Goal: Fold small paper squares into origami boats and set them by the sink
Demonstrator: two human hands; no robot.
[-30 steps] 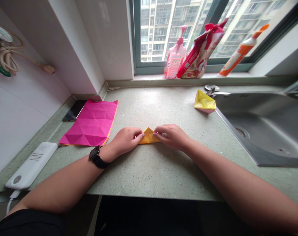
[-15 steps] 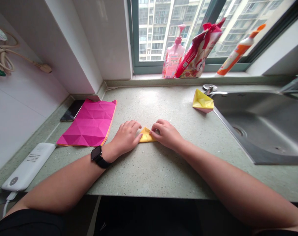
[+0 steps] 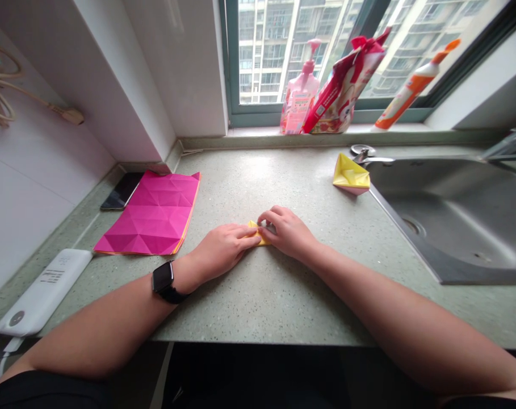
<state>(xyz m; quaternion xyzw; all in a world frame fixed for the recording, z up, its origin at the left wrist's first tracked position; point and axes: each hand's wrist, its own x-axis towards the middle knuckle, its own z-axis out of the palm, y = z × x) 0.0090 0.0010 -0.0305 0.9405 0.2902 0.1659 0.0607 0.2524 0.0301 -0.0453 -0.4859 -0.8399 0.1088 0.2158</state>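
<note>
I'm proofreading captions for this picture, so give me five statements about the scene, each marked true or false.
1. The left hand and the right hand are both at the small piece of folded yellow paper. True.
2. The black smartwatch is worn on the right arm. False: it is on the left arm.
3. The creased magenta paper lies to the left of both hands. True.
4. The pink pump bottle stands in the sink. False: it stands on the windowsill.
5. The open yellow origami piece sits on the countertop, beside the sink. True.
</note>
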